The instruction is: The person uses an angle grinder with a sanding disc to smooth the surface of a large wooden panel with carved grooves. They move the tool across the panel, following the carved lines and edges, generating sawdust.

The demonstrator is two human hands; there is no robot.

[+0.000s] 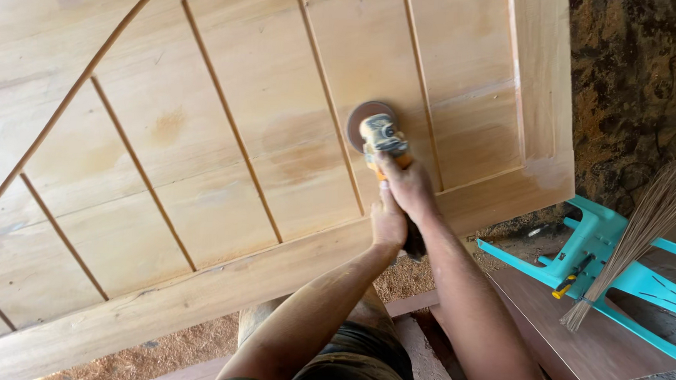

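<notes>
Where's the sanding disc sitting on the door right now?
In the head view, the sanding disc lies flat on the wooden door, right of centre, between two grooves in the panel, just above the right hand and left hand gripping the grinder.

Door panel (201,152), filling left and centre: bare pale wood, matt, smooth, grooved. Sander (381,138): yellow plastic body, dusty, brown abrasive disc. Chair (619,266), lower right: glossy turquoise plastic. Broom (636,236): dry stiff fibres. Floor (183,348): loose sawdust.
</notes>
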